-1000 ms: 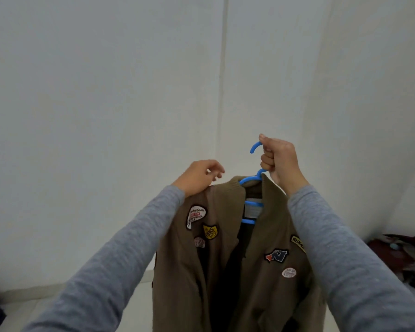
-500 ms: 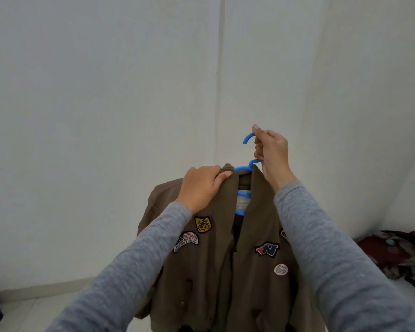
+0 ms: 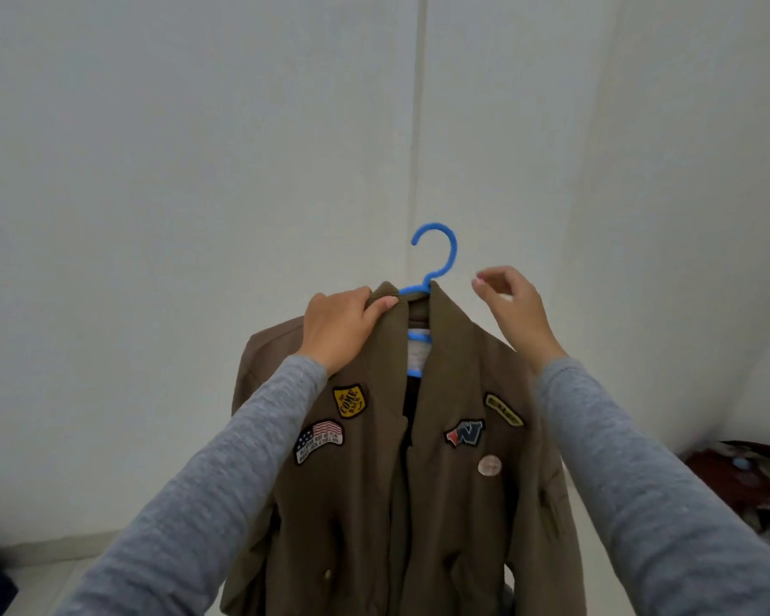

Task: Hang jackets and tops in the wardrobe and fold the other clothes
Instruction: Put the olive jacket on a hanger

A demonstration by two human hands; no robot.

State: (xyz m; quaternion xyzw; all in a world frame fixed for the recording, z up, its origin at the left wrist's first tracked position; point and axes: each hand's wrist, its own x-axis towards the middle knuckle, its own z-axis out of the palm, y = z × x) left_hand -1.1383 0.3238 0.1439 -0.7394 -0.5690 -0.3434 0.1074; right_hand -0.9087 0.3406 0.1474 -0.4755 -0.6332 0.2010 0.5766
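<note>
While I am holding the brown jacket (image 3: 396, 460) up in front of the white wall (image 3: 152, 171), my left hand (image 3: 345, 329) is gripping its collar together with the shoulder of the blue hanger (image 3: 432, 269) underneath. My right hand (image 3: 514, 311) is hovering loosely open just beside the other collar edge, holding nothing. The hook is standing free above the neckline. To do this well, I am thinking the right shoulder needs seating squarely on the hanger and the lapels evening out, so the weight is not sliding off once hung. No wardrobe rail is showing.
</note>
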